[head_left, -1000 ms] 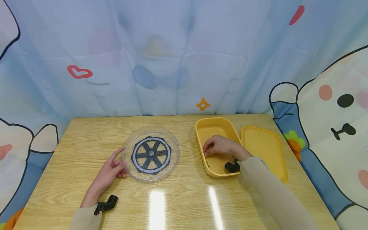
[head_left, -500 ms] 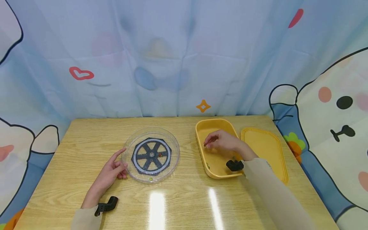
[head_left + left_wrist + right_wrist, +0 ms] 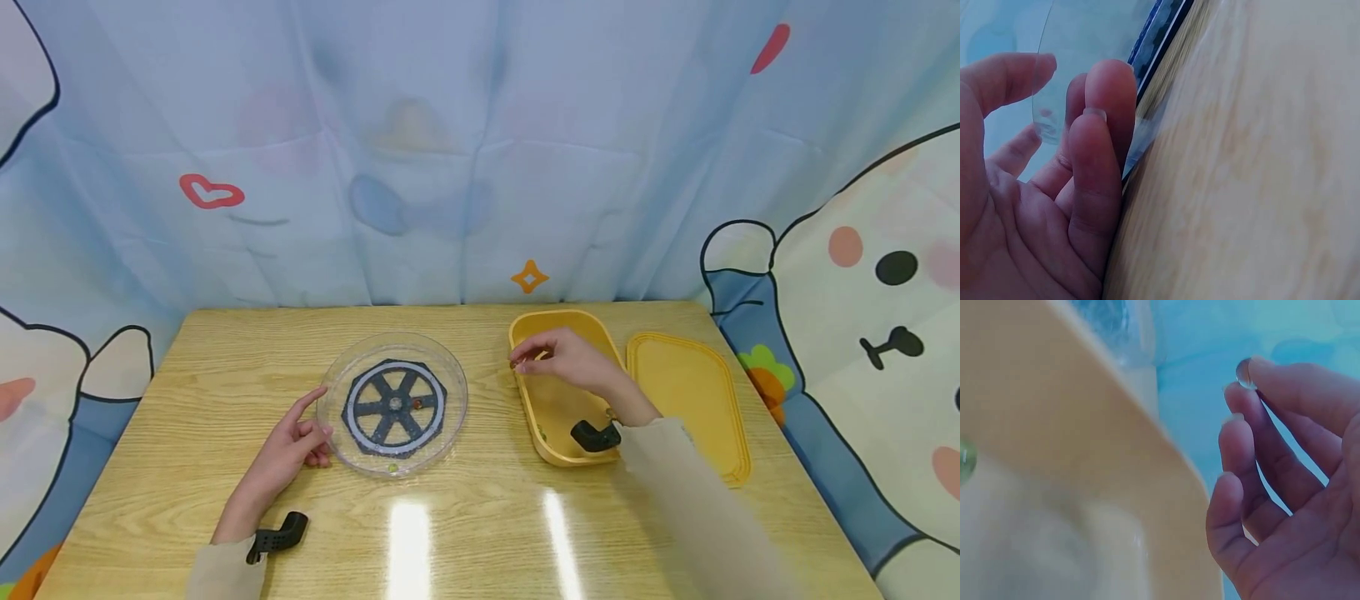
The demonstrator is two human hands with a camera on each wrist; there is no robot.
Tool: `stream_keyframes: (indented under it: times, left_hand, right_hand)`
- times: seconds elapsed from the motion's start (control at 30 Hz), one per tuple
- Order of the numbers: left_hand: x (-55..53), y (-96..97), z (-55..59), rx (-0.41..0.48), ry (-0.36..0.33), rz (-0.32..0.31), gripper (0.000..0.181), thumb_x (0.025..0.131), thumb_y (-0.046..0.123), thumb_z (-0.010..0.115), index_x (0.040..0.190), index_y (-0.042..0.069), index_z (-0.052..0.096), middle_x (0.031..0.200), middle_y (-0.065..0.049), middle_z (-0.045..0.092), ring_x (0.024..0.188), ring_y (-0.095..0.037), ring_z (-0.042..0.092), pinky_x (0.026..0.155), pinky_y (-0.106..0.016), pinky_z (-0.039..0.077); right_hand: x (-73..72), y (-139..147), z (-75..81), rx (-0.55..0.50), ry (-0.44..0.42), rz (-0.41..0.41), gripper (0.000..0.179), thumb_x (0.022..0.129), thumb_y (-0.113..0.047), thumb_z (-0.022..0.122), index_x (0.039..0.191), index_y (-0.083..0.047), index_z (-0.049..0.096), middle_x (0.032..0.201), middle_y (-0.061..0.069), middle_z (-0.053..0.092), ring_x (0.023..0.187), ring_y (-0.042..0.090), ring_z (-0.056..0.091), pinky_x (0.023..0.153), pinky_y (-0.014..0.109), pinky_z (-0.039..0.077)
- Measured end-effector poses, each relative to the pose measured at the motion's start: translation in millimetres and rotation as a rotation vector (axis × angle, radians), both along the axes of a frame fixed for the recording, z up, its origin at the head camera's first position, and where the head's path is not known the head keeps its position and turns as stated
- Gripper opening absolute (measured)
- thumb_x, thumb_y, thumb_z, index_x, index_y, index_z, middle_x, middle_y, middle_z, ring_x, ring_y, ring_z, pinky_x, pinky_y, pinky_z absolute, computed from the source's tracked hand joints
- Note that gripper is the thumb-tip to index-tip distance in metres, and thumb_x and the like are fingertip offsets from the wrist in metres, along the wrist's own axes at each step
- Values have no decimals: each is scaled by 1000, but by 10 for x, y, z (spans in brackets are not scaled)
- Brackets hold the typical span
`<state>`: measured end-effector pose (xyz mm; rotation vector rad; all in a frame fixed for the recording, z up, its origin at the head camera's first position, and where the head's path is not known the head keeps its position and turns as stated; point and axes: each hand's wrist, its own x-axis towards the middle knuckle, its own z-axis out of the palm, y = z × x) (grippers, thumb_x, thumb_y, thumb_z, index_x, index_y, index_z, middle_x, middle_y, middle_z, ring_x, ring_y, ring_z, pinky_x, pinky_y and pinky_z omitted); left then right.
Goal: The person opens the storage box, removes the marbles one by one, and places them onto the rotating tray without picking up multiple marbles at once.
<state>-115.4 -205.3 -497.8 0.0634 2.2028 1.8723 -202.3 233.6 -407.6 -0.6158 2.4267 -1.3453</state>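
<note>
My right hand (image 3: pixel 558 358) pinches a small clear glass marble (image 3: pixel 1245 374) between thumb and fingertips. It hangs over the left rim of the yellow box (image 3: pixel 551 457). Inside that box lie a green marble (image 3: pixel 542 432) and another small marble (image 3: pixel 610 412). At left, my left hand (image 3: pixel 288 437) touches the rim of a round clear dish (image 3: pixel 454 417), index finger extended and the lower fingers bent; in the left wrist view those bent fingers (image 3: pixel 1094 169) lie along the tabletop. A dark spoked wheel shape (image 3: pixel 395 442) shows in the dish, with a reddish marble (image 3: pixel 417 404) on it and a green marble (image 3: pixel 393 468) near the front rim.
The yellow lid (image 3: pixel 686 392) lies flat right of the box, partly behind the right forearm. Black wrist cameras (image 3: pixel 279 533) are strapped to both wrists. A blue printed curtain (image 3: pixel 420 167) hangs behind the wooden table (image 3: pixel 480 542).
My right hand has risen from the box floor and shifted left to the rim, with the marble pinched in its fingertips. The left hand and the dish stay in place.
</note>
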Motion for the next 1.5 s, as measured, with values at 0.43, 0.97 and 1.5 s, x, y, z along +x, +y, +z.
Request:
stream_keyframes:
  times: [0.43,0.97,1.5]
  left_hand:
    - [10,-3,16,-7,9,-2,65,101,7,57,157,14,26,78,-14,61,64,-21,64,61,-30,51]
    - [-3,10,-6,-14,17,-2,63,101,7,56,157,14,27,78,-13,61,64,-20,64,61,-29,51]
    - [19,9,16,-2,11,2,65,100,6,57,157,15,27,79,-15,61,64,-20,63,62,-30,51]
  right_hand:
    - [135,-666,-107,-61,88,-23,15,92,-9,73,105,-4,75,96,1,72,84,20,61,68,30,50]
    - [216,-1124,-283,-101,60,28,16,90,-13,75,104,-6,75,91,-1,69,79,18,60,66,28,49]
    - [126,-795,-44,-75,65,-52,14,92,-10,72,105,-5,75,95,1,70,85,22,60,66,30,49]
